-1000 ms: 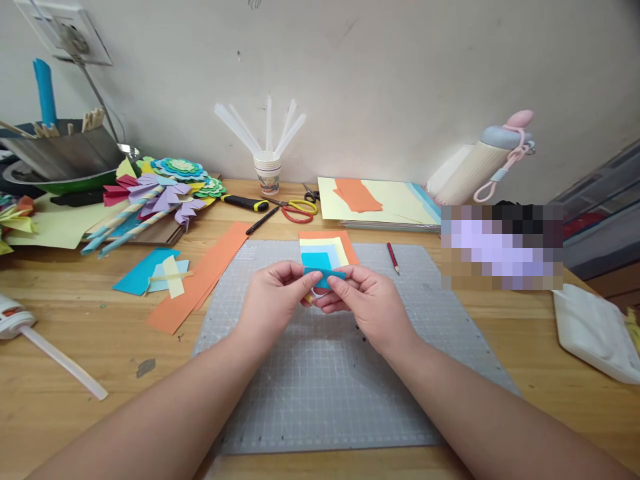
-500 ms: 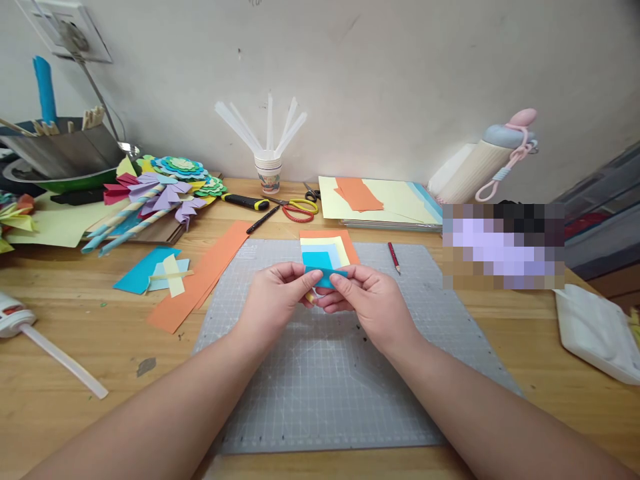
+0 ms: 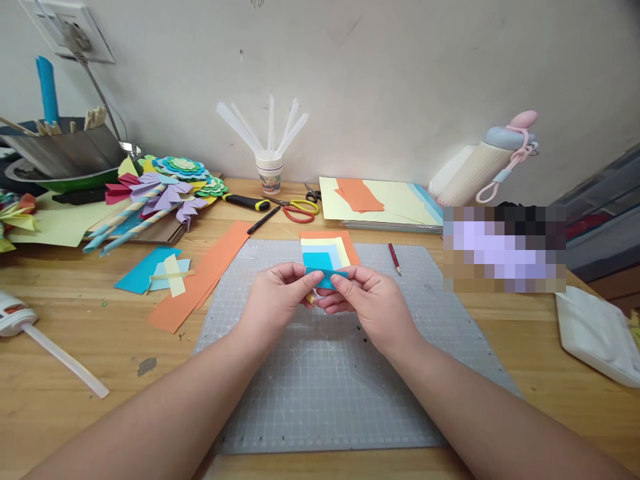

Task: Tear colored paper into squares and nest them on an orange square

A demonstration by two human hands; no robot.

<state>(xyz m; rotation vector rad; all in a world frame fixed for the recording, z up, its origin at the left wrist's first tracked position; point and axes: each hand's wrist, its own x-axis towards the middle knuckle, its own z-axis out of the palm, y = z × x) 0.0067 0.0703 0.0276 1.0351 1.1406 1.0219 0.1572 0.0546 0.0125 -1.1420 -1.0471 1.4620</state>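
Between my two hands is a small folded piece of blue paper (image 3: 326,277), held above the grey cutting mat (image 3: 320,387). My left hand (image 3: 280,290) pinches its left end with thumb and fingers. On the right end, my right hand (image 3: 373,293) does the same, its thumb lying on the front face. Just beyond the hands, squares of orange, yellow, pale blue and blue paper (image 3: 345,244) lie stacked from large to small, partly hidden by the held piece. A dark red pencil (image 3: 395,259) rests on the mat to the right.
Orange paper strips (image 3: 205,280) and blue paper scraps (image 3: 145,270) lie left of the mat. Behind it are scissors (image 3: 300,211), a box cutter (image 3: 245,201), a black pen (image 3: 263,219) and a paper cup (image 3: 269,175) of glue sticks. A glue gun (image 3: 15,317) sits far left.
Both hands keep the same grip on the folded blue paper. The whole view has shifted very slightly; nothing on the table has moved.
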